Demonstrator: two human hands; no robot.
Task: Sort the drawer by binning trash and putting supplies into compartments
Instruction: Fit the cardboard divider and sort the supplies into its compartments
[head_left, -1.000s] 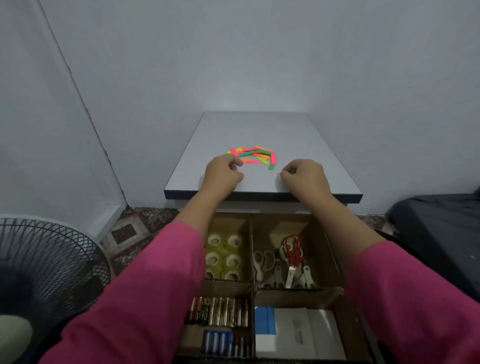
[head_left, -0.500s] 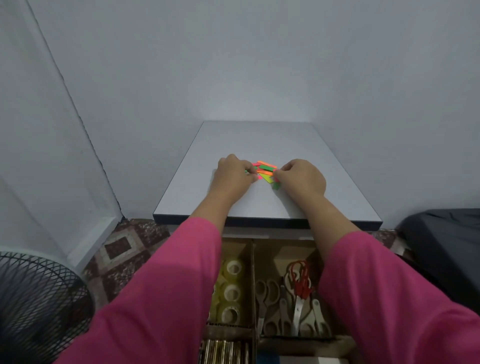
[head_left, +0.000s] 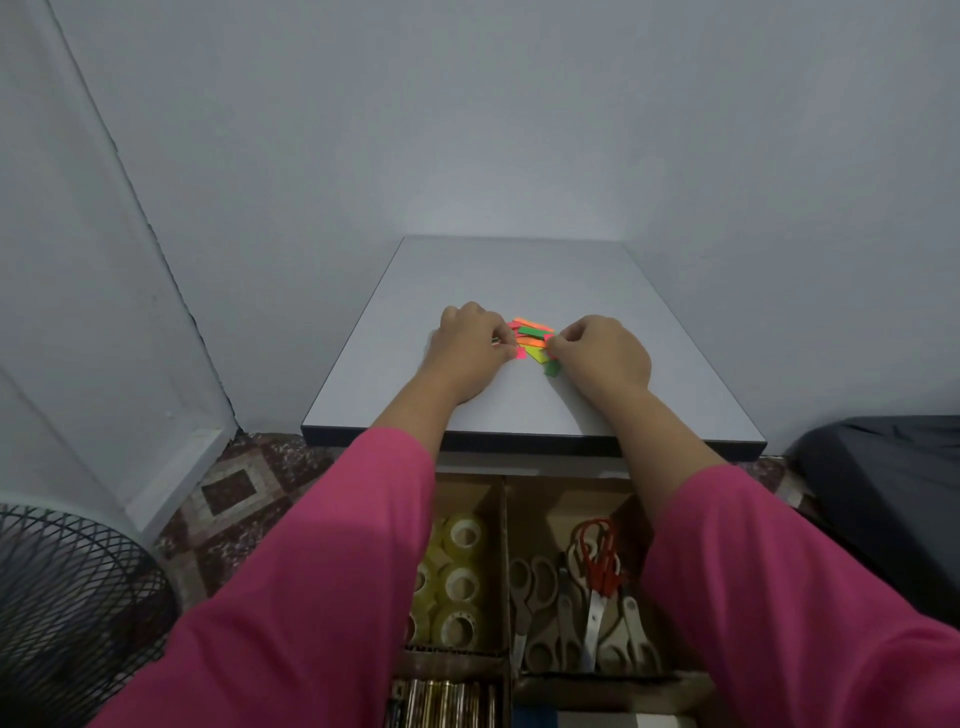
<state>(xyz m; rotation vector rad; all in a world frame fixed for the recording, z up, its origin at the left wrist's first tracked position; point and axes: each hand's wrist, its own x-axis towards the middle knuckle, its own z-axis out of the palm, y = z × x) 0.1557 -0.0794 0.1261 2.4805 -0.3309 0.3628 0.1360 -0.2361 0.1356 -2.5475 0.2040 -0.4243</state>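
Two pink sleeves reached across the open drawer to the grey surface at 12 o'clock. The left hand and right hand, fingers curled, pinched the neon paper strips heaped between them, one from 9 o'clock, one from 3 o'clock.

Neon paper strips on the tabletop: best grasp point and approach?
The strips are thin, flat and overlapping on the tabletop, so probably squeeze the pile's left and right edges inward, as the left hand and right hand flank it, then pinch the bunched stack from above.
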